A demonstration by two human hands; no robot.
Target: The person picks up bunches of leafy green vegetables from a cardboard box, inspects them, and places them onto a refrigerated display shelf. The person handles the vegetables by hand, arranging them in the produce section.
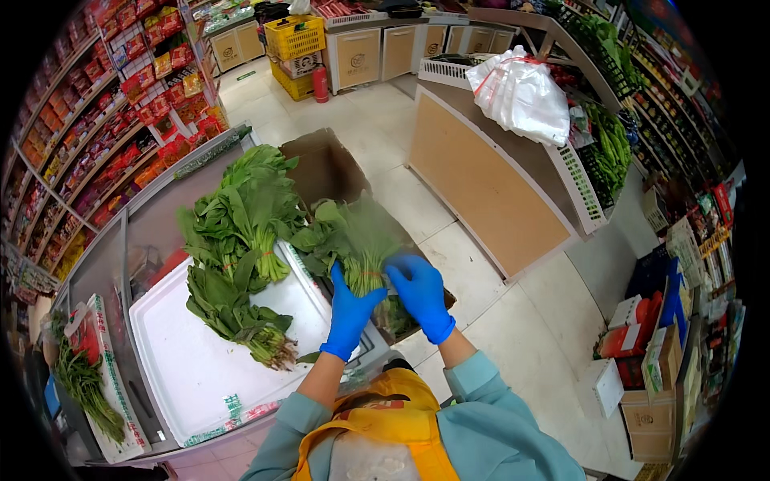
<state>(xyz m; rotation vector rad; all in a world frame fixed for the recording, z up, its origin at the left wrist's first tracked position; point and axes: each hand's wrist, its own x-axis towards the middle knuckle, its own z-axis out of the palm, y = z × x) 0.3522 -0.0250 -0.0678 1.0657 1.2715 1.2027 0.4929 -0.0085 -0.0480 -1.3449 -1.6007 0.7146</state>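
Both my hands wear blue gloves. My left hand [352,306] grips the near left side of a bunch of leafy greens [366,264] tied with a red band around the stems. At the bunch's right side is my right hand [421,291], fingers curled against the stems; whether it grips them is unclear. Beneath the bunch is an open cardboard box [328,162] with more greens inside. On my left, several banded bunches [261,240] lie on a white foam lid or tray [180,361]; a looser bunch with roots [264,340] rests nearest to me.
The foam piece lies on a glass-topped freezer [125,252]. Another foam tray [114,373] with thin greens is at far left. Snack shelves [78,138] stand beyond. A wooden-panelled stand [481,174] bears plastic bags [520,96]. Boxes [649,337] are stacked at right.
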